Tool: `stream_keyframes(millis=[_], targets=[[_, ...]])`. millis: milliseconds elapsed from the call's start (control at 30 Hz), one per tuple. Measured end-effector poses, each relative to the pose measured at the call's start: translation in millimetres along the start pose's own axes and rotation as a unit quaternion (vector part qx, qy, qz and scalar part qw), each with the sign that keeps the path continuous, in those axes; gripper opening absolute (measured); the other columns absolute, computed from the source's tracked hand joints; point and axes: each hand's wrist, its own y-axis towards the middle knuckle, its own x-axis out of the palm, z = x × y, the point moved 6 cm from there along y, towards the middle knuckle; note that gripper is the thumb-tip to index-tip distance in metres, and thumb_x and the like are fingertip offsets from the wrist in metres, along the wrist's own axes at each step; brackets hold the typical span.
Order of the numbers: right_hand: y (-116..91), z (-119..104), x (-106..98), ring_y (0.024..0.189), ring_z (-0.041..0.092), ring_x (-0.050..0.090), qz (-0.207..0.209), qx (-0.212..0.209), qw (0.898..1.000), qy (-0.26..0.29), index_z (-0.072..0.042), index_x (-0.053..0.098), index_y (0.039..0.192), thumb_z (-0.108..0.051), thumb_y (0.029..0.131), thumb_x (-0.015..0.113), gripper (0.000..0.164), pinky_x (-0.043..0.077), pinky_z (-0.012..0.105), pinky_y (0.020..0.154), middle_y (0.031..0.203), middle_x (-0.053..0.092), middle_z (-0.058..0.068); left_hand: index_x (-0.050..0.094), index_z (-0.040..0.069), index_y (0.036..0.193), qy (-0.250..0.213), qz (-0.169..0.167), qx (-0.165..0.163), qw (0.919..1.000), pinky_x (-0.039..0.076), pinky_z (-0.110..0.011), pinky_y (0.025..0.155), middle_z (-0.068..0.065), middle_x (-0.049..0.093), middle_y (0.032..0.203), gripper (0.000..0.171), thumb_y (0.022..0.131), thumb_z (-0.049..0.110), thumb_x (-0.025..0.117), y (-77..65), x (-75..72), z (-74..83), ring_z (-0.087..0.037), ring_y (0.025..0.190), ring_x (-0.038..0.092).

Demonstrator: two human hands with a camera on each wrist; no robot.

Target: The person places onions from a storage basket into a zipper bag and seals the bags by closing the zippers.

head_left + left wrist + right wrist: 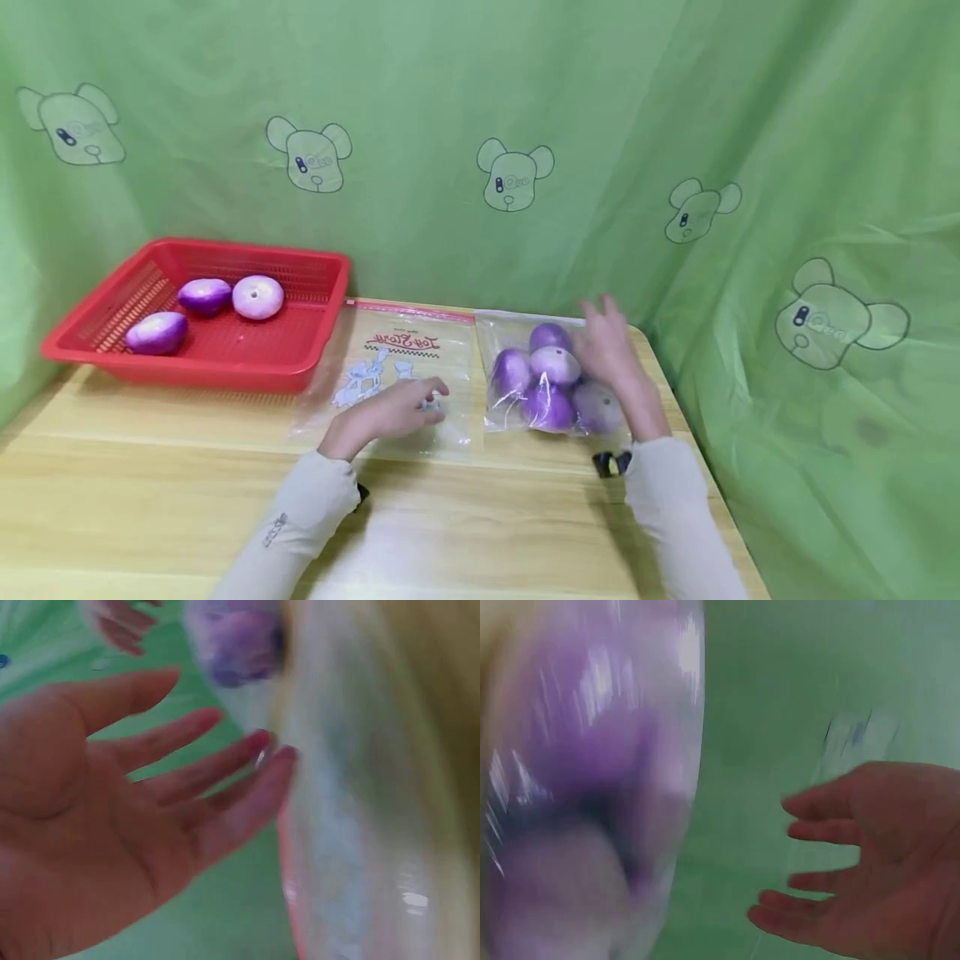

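Observation:
A clear plastic bag [495,417] with several purple-and-white onions [512,372] inside lies on the right part of the table. Over its right side is my right hand [611,354], fingers spread and nothing held; the right wrist view shows the hand [885,855] apart from the blurred bag [690,697]. My left hand [397,408] hovers over a flat printed zip bag [408,342] with a pink-red top strip, its fingers loosely bent and holding nothing. In the left wrist view the palm of the left hand [135,802] faces the camera, fingertips overlapping the bag's edge.
At the left stands a red plastic basket [322,325] holding three onions [257,297]. Green cloth [420,225] with printed bear heads hangs behind and to the right of the wooden table [187,483].

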Motion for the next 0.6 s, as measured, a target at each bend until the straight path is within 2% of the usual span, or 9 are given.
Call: stream_keyframes(millis=[100,200,267,367,433,467,533,600], targets=[[-27.7,-37.6,16.9,0.142,0.051,0.025,-0.014,-0.073,0.997,-0.011,0.001,0.047,0.144,-0.017,0.098,0.059,0.050,0.025,0.067,0.111,0.157,0.022,0.031,0.056,0.004,0.135,0.029,-0.042,-0.028,0.9983,0.044,-0.050,0.103,-0.017,0.060,0.130,0.052,0.090,0.024,0.073,-0.2,13.5,-6.9,-0.035,0.124,0.053],[-49.4,-73.5,34.2,0.140,0.047,0.032,-0.034,-0.132,0.991,-0.006,-0.001,0.053,0.138,-0.019,0.097,0.064,0.046,0.029,0.064,0.111,0.153,0.033,0.029,0.057,0.009,0.134,0.076,-0.045,-0.048,0.9950,0.046,-0.055,0.100,-0.017,0.055,0.134,0.066,0.077,0.030,0.084,-4.3,18.8,-3.9,-0.038,0.127,0.047],[-56.2,-92.7,44.4,0.133,0.043,0.043,-0.031,-0.172,0.985,-0.010,0.000,0.057,0.133,-0.017,0.095,0.066,0.043,0.036,0.058,0.109,0.142,0.048,0.027,0.057,0.010,0.134,0.106,-0.045,-0.064,0.9913,0.047,-0.057,0.096,-0.018,0.050,0.138,0.074,0.071,0.033,0.089,-5.8,23.4,-0.7,-0.040,0.127,0.045],[-55.5,-112.1,61.3,0.109,0.032,0.062,-0.034,-0.185,0.982,0.003,0.000,0.062,0.127,-0.013,0.093,0.068,0.037,0.052,0.045,0.096,0.118,0.065,0.019,0.057,0.010,0.134,0.158,-0.040,-0.085,0.9831,0.049,-0.058,0.095,-0.021,0.048,0.140,0.078,0.067,0.028,0.092,-5.7,30.0,2.1,-0.042,0.128,0.045],[-48.9,-119.8,72.2,0.093,0.027,0.067,-0.027,-0.171,0.985,0.013,0.001,0.064,0.122,-0.012,0.094,0.066,0.032,0.057,0.037,0.084,0.104,0.070,0.016,0.058,0.009,0.133,0.181,-0.025,-0.089,0.9791,0.049,-0.058,0.095,-0.022,0.050,0.139,0.066,0.074,0.017,0.087,-4.5,31.9,3.2,-0.044,0.127,0.046],[-45.2,-121.6,77.8,0.087,0.025,0.068,-0.027,-0.150,0.988,0.018,0.002,0.065,0.121,-0.013,0.094,0.065,0.031,0.058,0.035,0.078,0.100,0.071,0.016,0.061,0.007,0.128,0.189,-0.013,-0.085,0.9782,0.051,-0.056,0.093,-0.021,0.053,0.134,0.056,0.076,0.010,0.083,-4.3,32.1,3.9,-0.043,0.124,0.049],[-38.9,-121.2,89.7,0.075,0.025,0.068,-0.041,-0.096,0.994,0.034,0.004,0.064,0.121,-0.014,0.095,0.064,0.031,0.057,0.032,0.065,0.100,0.071,0.020,0.066,0.004,0.113,0.194,0.019,-0.067,0.9786,0.054,-0.051,0.086,-0.019,0.060,0.117,0.032,0.082,0.000,0.074,-3.4,30.5,5.7,-0.039,0.110,0.057],[-35.7,-117.3,100.6,0.069,0.025,0.065,-0.061,-0.041,0.997,0.037,0.006,0.063,0.118,-0.016,0.096,0.063,0.032,0.055,0.033,0.058,0.097,0.070,0.021,0.067,0.001,0.097,0.187,0.048,-0.038,0.9804,0.055,-0.045,0.078,-0.016,0.062,0.098,0.013,0.086,-0.006,0.064,-2.4,27.5,7.3,-0.033,0.093,0.060]])
